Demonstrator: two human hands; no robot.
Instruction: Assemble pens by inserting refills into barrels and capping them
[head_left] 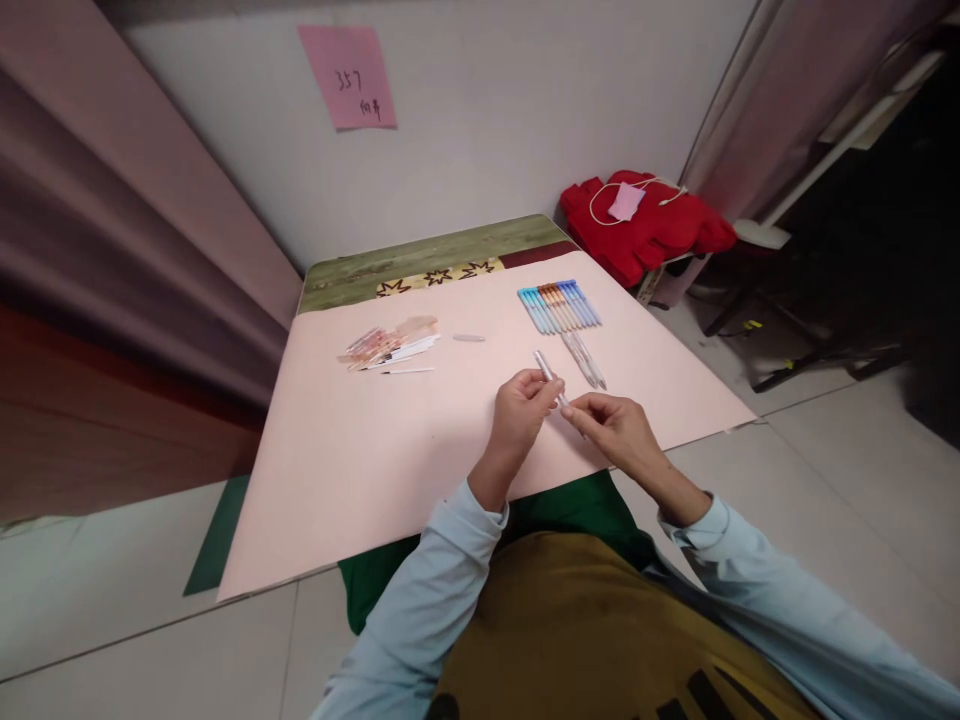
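Above the near right part of the table, both hands grip one slim pale pen. My left hand is closed around its barrel, and my right hand pinches the lower end. The pen slants, with its far end pointing up and left. Just beyond lie a few pale pens side by side. Behind them is a neat row of blue, brown and violet pens. To the left sits a loose pile of pinkish clear pen parts with white refills. One refill lies apart, near a small pale cap-like piece.
A pale pink sheet covers most of the table, with a green wood-patterned strip behind. A wall with a pink note stands at the back. Red cloth with a white cable is at the right; a curtain hangs left.
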